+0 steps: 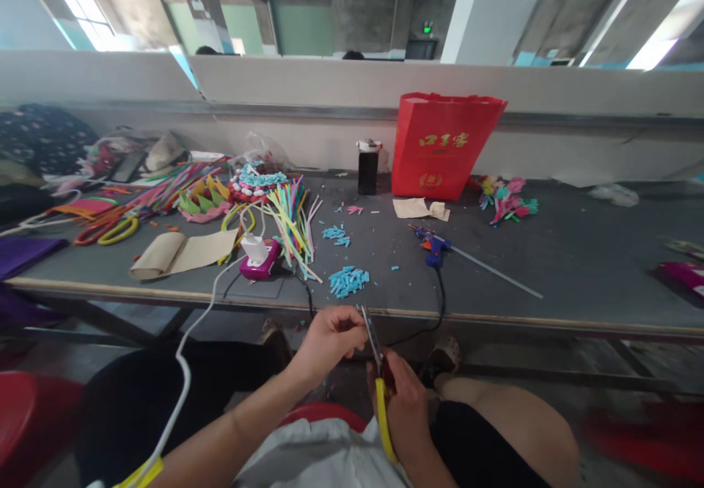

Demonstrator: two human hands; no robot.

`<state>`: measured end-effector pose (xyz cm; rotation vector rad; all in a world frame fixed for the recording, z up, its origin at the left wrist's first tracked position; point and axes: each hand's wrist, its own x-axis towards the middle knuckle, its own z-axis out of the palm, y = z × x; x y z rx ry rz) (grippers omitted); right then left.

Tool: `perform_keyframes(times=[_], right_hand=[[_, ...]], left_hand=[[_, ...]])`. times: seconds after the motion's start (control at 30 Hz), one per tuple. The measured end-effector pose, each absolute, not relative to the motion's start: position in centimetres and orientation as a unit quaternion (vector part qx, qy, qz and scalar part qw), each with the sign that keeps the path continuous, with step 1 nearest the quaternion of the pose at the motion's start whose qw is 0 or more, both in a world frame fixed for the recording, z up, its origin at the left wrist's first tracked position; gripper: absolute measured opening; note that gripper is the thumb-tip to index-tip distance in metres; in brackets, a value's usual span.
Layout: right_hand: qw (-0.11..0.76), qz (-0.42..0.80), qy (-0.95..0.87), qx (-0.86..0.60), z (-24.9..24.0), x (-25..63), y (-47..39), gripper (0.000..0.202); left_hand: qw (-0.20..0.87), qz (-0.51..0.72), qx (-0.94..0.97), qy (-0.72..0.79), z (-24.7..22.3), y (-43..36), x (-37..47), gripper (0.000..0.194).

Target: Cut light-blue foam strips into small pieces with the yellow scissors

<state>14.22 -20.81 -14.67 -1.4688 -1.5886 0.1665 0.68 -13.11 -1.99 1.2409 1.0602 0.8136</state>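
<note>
My right hand (pixel 404 392) is wrapped round the yellow handles of a pair of scissors (pixel 372 337), whose blades point up toward the table edge. Just left of the blades, the fingers of my left hand (pixel 338 334) are pinched together; what they hold, if anything, is too small to name. Both hands are in front of the table's edge, above my lap. On the table beyond them lies a pile of short light-blue cut pieces (pixel 349 281), with a smaller blue pile (pixel 335 235) behind it.
Colourful strips (pixel 291 213) and a purple power socket (pixel 261 260) with a white charger lie left. A blue glue gun (pixel 433 247) with a long stick rests right of the piles, its black cord hanging over the edge. A red bag (pixel 445 147) and a phone (pixel 367 172) stand behind.
</note>
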Motion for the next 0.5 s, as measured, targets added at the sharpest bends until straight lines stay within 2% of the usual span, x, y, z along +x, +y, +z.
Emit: perform_keyframes(times=[0.5], right_hand=[[0.513,0.163,-0.572,-0.618,-13.4,13.7,-20.4,0.021]], left_hand=[[0.635,0.342,0.522,0.456,-1.8,-13.5,0.8,0.011]])
